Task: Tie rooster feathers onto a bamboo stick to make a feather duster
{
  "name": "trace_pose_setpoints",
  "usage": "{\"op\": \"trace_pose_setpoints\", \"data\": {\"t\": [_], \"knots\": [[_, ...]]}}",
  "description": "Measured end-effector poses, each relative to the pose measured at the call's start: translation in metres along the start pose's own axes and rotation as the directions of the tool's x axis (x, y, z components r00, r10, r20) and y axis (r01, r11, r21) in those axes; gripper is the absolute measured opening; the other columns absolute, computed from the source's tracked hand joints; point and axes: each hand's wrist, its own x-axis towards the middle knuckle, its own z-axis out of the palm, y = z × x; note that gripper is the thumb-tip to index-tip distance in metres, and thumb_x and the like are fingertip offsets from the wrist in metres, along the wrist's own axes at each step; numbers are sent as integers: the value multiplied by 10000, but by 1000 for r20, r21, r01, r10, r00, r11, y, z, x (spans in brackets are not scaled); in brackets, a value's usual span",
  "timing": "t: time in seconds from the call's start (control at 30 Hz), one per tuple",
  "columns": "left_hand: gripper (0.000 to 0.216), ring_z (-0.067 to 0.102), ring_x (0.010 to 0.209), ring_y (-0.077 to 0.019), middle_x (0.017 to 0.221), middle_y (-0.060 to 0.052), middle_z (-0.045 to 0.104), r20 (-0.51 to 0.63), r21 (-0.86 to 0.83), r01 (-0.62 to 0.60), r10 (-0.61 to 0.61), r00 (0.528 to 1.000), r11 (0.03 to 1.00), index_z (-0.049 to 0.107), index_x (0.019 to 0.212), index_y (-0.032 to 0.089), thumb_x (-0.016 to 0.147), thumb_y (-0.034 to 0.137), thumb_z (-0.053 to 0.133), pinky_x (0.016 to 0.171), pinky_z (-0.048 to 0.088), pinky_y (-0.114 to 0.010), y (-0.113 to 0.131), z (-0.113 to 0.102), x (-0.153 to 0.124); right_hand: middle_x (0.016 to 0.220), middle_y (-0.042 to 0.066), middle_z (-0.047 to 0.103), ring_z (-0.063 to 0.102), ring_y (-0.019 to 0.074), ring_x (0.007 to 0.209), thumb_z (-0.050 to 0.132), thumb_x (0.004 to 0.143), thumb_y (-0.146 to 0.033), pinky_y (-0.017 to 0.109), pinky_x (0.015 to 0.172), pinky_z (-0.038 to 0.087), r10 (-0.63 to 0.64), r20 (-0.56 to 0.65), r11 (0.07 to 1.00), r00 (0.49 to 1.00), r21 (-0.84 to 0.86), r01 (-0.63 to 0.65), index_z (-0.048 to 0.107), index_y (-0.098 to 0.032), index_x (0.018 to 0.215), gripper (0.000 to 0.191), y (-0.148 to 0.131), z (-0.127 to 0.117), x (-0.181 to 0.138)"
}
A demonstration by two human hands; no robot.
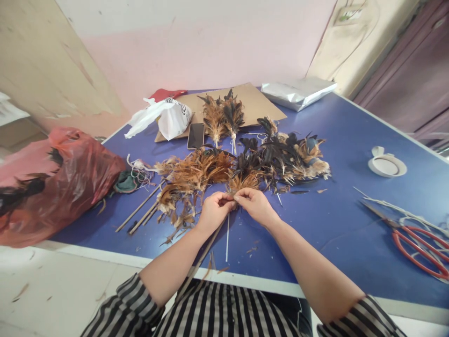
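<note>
My left hand [216, 211] is closed near the top of a thin stick [210, 245], which slants down from under the hand to my lap. My right hand [255, 205] meets it fingertip to fingertip, in a pinch; what lies in that pinch is too small to make out. Brown and black feathers [245, 180] fan out just beyond both hands. A narrow white strip [228, 238] hangs straight down below the fingers. To the left spreads a heap of brown feathers [201, 168], and to the right a heap of dark feathers [280, 157].
Two tied feather bunches [233, 114] rest on cardboard [257, 105] beside a phone [195, 135]. Bare sticks [142, 213] and a red plastic bag [73, 182] are left. On the right are a tape roll [387, 165] and red-handled scissors [417, 243]. A silver package [298, 92] lies behind.
</note>
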Motion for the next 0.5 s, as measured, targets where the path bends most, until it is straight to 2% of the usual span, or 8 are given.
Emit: {"op": "trace_pose_setpoints", "data": {"t": [0.23,0.37,0.5], "knots": [[145,547,531,-107,621,-14,643,121,17,49,-51,991,999,665,694,130,691,268,624,521,437,-220,7,-2,8,609,-6,607,503,91,540,582,724,-280,212,540,397,30,40,997,999,72,-33,645,-133,709,160,-3,-2,-2],[158,557,546,-111,629,-19,653,144,35,64,-68,987,997,672,728,127,688,272,623,523,443,-221,9,-5,13,532,-20,583,509,74,472,594,736,-279,200,493,415,154,93,955,984,240,-172,644,-121,756,166,-2,-11,-3],[131,580,586,-119,671,-30,667,123,59,21,-28,992,998,671,728,134,677,247,627,539,462,-223,9,-8,15,687,36,671,627,106,590,648,697,-188,233,580,517,229,225,861,947,407,-305,614,-119,850,171,0,-21,-3]]}}
